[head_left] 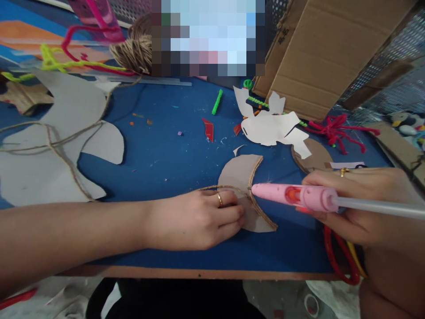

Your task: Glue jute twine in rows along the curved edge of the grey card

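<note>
A crescent-shaped grey cardboard cutout (239, 170) lies on the blue table, twine (264, 214) laid along its inner curved edge. My left hand (206, 217) rests on the cutout's lower left part, fingers curled and closed on it; the fingertips are partly hidden. From the edge, a loose length of twine runs left across the cutout, behind my fingers. In my right hand (345, 208) is a pink hot glue gun (312, 197), a clear glue stick (378, 207) sticking out of its back. The nozzle points left and meets the twine near the middle of the curve.
Larger grey cardboard shapes (59, 173) with twine over them lie left, below a twine ball (133, 51). White paper cutouts (270, 126), a cardboard disc (312, 155) and pink pipe cleaners (334, 128) lie right. Red-handled scissors (341, 257) are by my right wrist. A cardboard box (325, 53) stands behind.
</note>
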Demonstrator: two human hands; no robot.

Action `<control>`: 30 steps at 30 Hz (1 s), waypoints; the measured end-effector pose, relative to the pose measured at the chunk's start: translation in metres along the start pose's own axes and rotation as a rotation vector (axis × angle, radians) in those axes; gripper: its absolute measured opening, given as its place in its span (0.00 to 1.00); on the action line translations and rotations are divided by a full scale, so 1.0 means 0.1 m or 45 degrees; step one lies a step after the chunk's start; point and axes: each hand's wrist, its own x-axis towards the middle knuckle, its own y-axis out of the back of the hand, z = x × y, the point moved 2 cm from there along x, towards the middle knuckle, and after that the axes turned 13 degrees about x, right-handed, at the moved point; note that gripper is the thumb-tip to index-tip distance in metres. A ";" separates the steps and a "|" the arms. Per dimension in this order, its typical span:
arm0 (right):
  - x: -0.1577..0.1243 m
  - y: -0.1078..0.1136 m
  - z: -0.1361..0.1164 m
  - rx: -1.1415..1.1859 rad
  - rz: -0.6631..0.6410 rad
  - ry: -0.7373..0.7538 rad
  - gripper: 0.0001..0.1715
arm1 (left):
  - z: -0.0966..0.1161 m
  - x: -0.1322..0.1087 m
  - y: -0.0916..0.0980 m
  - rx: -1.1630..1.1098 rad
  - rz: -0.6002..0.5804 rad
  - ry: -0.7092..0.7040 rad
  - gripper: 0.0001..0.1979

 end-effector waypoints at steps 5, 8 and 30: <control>0.08 0.03 0.01 -0.099 -0.014 0.031 0.20 | 0.00 0.00 -0.01 -0.053 0.036 0.024 0.11; 0.11 0.02 0.02 -0.092 -0.013 0.013 0.19 | 0.00 -0.01 -0.02 -0.003 0.035 -0.026 0.12; 0.17 0.05 0.10 -0.253 0.035 0.113 0.25 | 0.00 -0.01 -0.02 0.034 0.051 -0.032 0.15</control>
